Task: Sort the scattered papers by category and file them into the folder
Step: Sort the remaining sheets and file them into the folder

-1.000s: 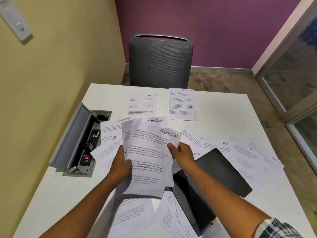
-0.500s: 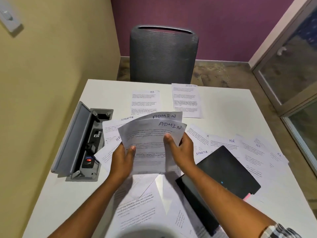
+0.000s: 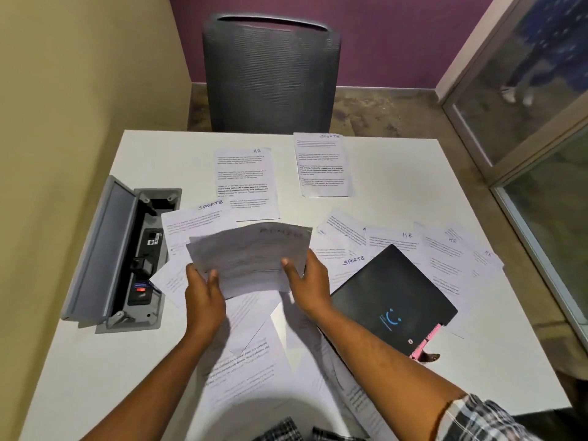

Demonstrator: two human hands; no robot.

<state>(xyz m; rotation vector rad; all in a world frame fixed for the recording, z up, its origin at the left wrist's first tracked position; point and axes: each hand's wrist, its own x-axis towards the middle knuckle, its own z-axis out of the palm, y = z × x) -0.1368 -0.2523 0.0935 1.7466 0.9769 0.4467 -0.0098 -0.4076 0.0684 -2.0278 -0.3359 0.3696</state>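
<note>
A small stack of papers (image 3: 251, 257) is held up off the white table (image 3: 397, 192). It is pinched at its left side by the left hand (image 3: 203, 297) and at its right side by the right hand (image 3: 310, 283). The stack is blurred, so its heading cannot be read.

The black folder (image 3: 393, 300) is seen just right of the right fingers. Loose papers (image 3: 246, 181) are spread beyond and under the fingers.

The sheets could slip apart if the pinch is loosened. Groups could be mixed if a heading is misread.
</note>
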